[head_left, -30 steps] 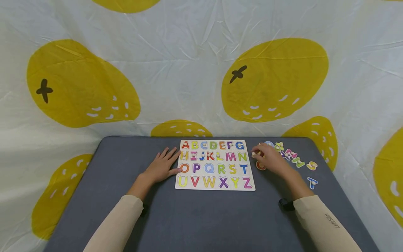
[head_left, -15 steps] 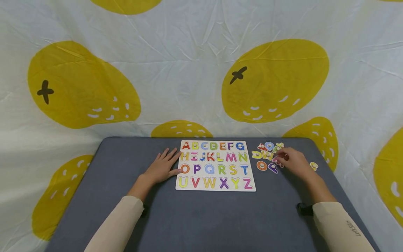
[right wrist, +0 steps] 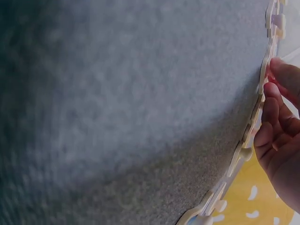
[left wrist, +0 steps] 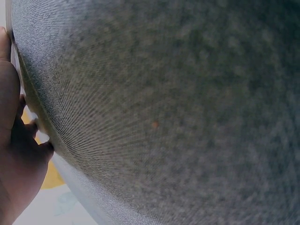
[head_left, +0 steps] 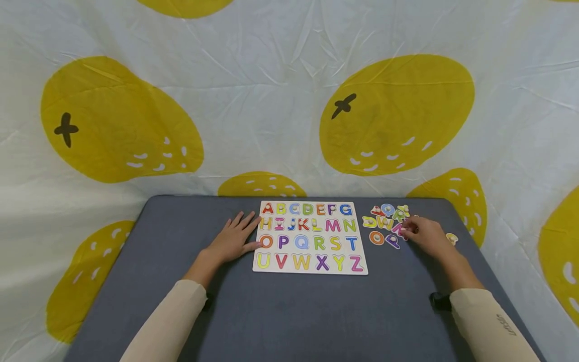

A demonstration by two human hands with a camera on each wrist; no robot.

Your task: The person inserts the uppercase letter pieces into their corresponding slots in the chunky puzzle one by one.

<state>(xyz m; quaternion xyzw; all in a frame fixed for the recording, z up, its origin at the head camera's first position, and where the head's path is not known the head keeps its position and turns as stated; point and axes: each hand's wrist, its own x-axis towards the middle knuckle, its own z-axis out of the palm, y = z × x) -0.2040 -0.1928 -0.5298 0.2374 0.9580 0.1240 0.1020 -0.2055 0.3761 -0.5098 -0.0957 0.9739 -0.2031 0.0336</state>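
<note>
A white alphabet puzzle board point(head_left: 289, 256) with coloured letters A to Z lies on the dark grey table. My left hand point(head_left: 229, 239) rests spread by the board's left edge, its fingertips and thumb touching that edge. In the left wrist view, part of the left hand point(left wrist: 18, 154) shows at the left border. My right hand point(head_left: 425, 235) is over the letter pieces right of the board, thumb and fingers pinching a pink letter piece point(head_left: 398, 230). In the right wrist view, the right hand point(right wrist: 283, 126) holds a piece by its knob among others seen edge-on.
Nearby lie an orange O piece point(head_left: 376, 238), a purple P piece point(head_left: 392, 241), a blue Q piece point(head_left: 387, 209), a yellow U piece point(head_left: 369, 222) and a W piece point(head_left: 384, 223). Another yellow piece point(head_left: 451, 239) is partly beyond the right hand. A fruit-patterned curtain point(head_left: 267, 125) hangs behind.
My right hand has moved right from beside the board, uncovering several letter pieces, to the pink piece, and has stayed nearly still there since. The left hand has not moved.
</note>
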